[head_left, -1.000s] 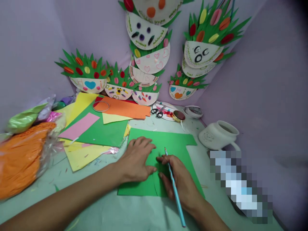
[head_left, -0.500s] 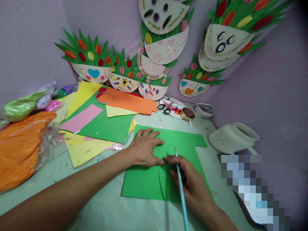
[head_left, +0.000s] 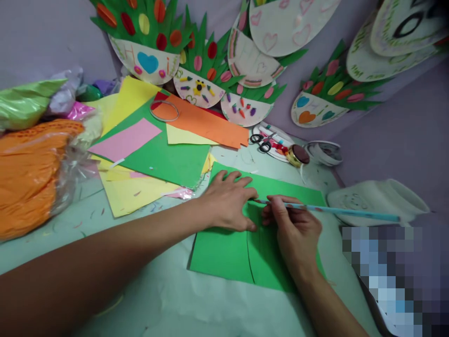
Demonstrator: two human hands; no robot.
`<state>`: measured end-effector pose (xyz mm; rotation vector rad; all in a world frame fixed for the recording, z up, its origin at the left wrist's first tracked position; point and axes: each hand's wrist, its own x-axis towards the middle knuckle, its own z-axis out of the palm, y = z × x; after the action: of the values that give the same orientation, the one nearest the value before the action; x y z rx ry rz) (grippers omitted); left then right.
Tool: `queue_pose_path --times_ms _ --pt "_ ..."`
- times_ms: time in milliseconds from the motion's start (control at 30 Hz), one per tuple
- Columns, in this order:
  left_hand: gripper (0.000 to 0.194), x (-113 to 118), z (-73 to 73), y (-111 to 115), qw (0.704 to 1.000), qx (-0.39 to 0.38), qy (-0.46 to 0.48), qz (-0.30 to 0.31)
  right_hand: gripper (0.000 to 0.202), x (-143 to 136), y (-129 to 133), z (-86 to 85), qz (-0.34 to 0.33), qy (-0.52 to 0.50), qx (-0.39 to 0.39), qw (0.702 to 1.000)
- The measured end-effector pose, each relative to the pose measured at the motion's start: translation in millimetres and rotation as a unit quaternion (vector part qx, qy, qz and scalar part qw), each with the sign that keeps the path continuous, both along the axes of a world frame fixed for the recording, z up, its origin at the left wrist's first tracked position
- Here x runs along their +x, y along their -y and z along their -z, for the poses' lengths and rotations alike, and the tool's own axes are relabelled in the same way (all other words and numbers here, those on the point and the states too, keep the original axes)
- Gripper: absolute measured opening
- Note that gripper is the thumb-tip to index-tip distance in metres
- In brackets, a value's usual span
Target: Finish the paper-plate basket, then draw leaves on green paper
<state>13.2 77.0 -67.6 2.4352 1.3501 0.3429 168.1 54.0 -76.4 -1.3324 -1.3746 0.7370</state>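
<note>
Evidently, loose supplies are gathered toward the left of the bench, where the orange bag is set well apart from the hands, presumably to leave working room. Further right, the pink strip is laid on a pile of coloured sheets, and the thin ring is rested at the end of the orange card, perhaps for easy reach. Nearer the middle, the green sheet is laid flat, and a curved dark line is seen on its near part. By the left hand, its fingers spread, the sheet is pressed down, probably so that sliding is prevented. Behind, the scissors are set out of the way. By the right hand, the pencil is pinched between thumb and fingers, its tip brought just beside the left hand; whether the sheet is touched cannot be told. Farther right, the mug is placed by the sheet's edge, seemingly so that nothing is covered.
</note>
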Motion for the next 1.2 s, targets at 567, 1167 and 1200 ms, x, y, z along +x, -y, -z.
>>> queue_pose_path --times_ms 567,1167,1200 --pt "0.061 0.1 0.1 -0.3 1.000 -0.004 -0.008 0.011 0.023 4.0 -2.5 10.1 -0.056 0.085 -0.004 0.995" --pt "0.061 0.3 1.0 -0.5 1.000 0.003 -0.008 0.009 0.023 4.7 -2.4 10.2 -0.054 0.118 0.004 0.992" --pt "0.060 0.3 0.7 -0.5 1.000 0.001 -0.007 0.008 0.023 4.9 -2.3 10.3 -0.055 0.120 0.003 0.991"
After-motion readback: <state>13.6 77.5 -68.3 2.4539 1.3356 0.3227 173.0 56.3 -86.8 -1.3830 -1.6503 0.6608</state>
